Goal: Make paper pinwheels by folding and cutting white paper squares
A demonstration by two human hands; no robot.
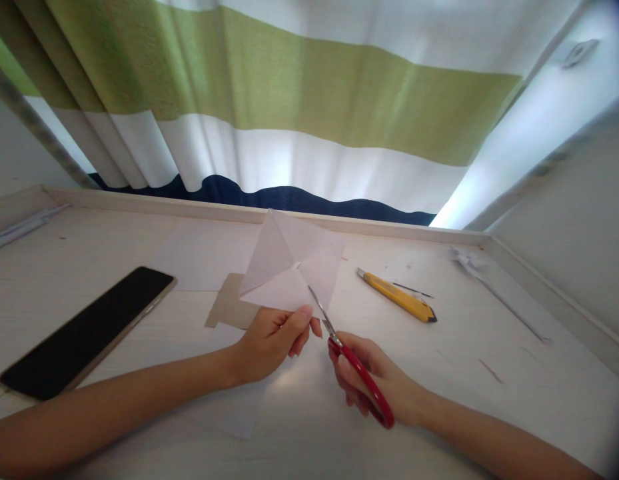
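My left hand (279, 340) pinches the lower edge of a white square of paper (309, 243) between thumb and fingers, holding it up above the table. Crease lines run across the sheet toward a small mark at its middle. In my right hand (369, 373) is a pair of scissors (362, 377) with red handles, my fingers closed round the grips. Its metal blades point up and left, at the paper's lower right part. One blade lies in front of the sheet; the other is mostly hidden behind it.
A black phone (89, 330) lies at the left. Behind my left hand are a brown card piece (226, 300) and white sheets (204, 257). To the right lie a yellow utility knife (399, 295), a thin dark stick (414, 290) and a paper pinwheel on a stick (469, 260).
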